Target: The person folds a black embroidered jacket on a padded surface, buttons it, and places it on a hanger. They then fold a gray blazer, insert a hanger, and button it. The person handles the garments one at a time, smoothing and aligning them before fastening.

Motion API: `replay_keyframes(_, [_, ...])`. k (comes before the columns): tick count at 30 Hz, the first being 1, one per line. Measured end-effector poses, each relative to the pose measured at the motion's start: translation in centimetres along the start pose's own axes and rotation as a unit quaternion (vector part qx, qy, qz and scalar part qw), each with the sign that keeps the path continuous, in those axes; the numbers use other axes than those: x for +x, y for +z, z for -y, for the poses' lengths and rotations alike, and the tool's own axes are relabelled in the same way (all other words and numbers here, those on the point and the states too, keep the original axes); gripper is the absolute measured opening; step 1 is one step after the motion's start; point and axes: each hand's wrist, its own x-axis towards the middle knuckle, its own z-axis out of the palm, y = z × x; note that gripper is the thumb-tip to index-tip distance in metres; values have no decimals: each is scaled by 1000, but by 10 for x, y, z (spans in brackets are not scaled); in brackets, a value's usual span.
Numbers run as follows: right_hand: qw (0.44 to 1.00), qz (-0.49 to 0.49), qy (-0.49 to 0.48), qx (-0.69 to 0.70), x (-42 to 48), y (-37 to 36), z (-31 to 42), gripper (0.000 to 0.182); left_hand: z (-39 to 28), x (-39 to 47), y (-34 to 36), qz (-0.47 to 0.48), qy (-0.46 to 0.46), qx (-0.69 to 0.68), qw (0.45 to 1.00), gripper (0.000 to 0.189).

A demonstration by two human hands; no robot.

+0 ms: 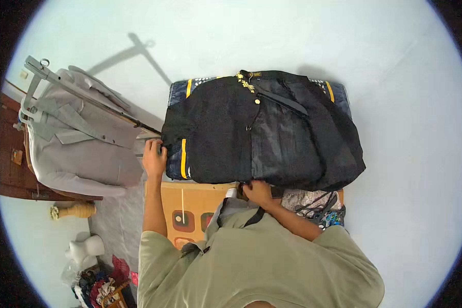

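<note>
A black jacket (219,127) lies spread out, its front open on the right side to show a shiny dark lining (281,150). Gold floral trim (245,82) and a gold button (257,101) sit by its collar. Under it is a dark blue patterned cloth (173,165) with yellow stripes. At the left edge, my left hand (154,158) has curled fingers touching the end of the jacket's sleeve and the cloth; whether it grips is unclear. My right hand (258,191) is bent at the middle of the jacket's lower hem, its fingertips partly hidden.
A light grey suit jacket (88,154) hangs on a metal rack (88,96) at left. Below the black jacket is an orange-brown patterned panel (196,196), with bundled fabrics (312,200) to its right. A white mannequin torso (86,250) and heaped clothes (100,283) are lower left.
</note>
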Motion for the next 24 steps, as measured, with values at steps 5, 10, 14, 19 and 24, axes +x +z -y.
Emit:
replay_keyframes(5, [991,103,-25,84,-20,-13,-40,29,10,1,-3,97,30,14,995,32])
replay_keyframes(10, [994,-41,28,99,-47,-20,-46,43,-13,24,-22,121,44,-15,992,38])
replay_keyframes(14, [989,-96,73,85,-47,-6,-2,57,-88,60,-29,109,147,-204,962,39])
replay_keyframes(19, [987,-63,112,94,-43,0,8,35,-166,123,39,131,284,-210,926,50])
replay_keyframes(24, [929,-83,147,330,-65,-13,21,35,-189,171,105,187,284,2,940,84])
